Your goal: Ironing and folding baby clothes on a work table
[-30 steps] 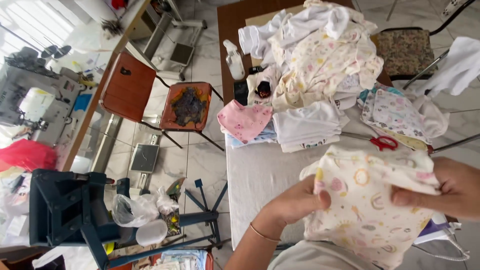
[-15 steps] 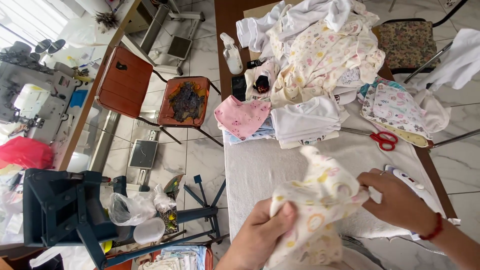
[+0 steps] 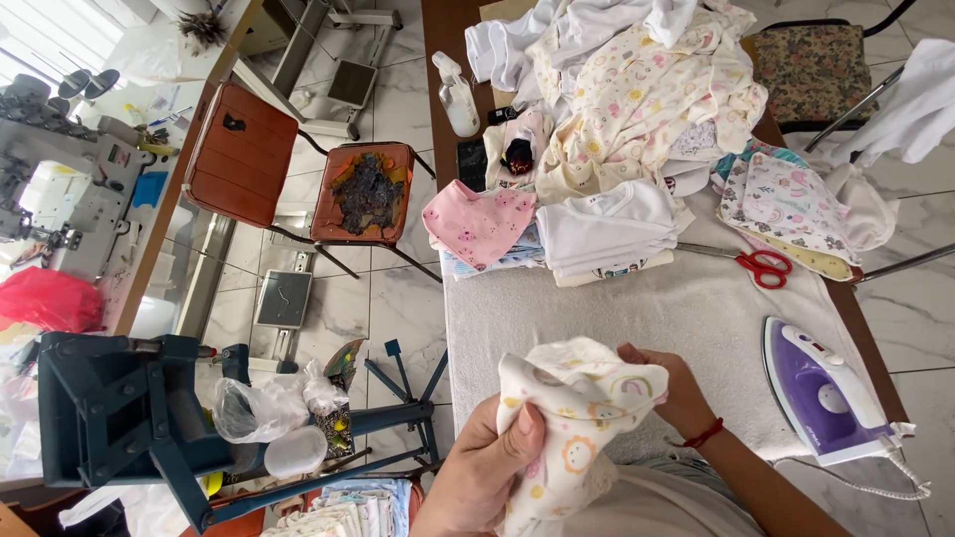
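A small cream baby garment (image 3: 569, 418) printed with suns and rainbows is bunched up just above the near edge of the white padded ironing surface (image 3: 637, 308). My left hand (image 3: 482, 472) grips its lower left side, thumb on top of the cloth. My right hand (image 3: 671, 388), with a red cord at the wrist, pinches its upper right edge. A purple and white iron (image 3: 821, 383) lies to the right of my right hand.
Red-handled scissors (image 3: 761, 264) lie behind the iron. Folded white clothes (image 3: 607, 229), a pink piece (image 3: 477, 221), a heap of printed garments (image 3: 637, 85) and a spray bottle (image 3: 458, 97) fill the far table. An orange chair (image 3: 298, 174) and blue metal stand (image 3: 129, 418) are on the left.
The garment was first held spread out, then gathered. Now it is bunched tighter between both hands, and my right hand has come in closer to my left.
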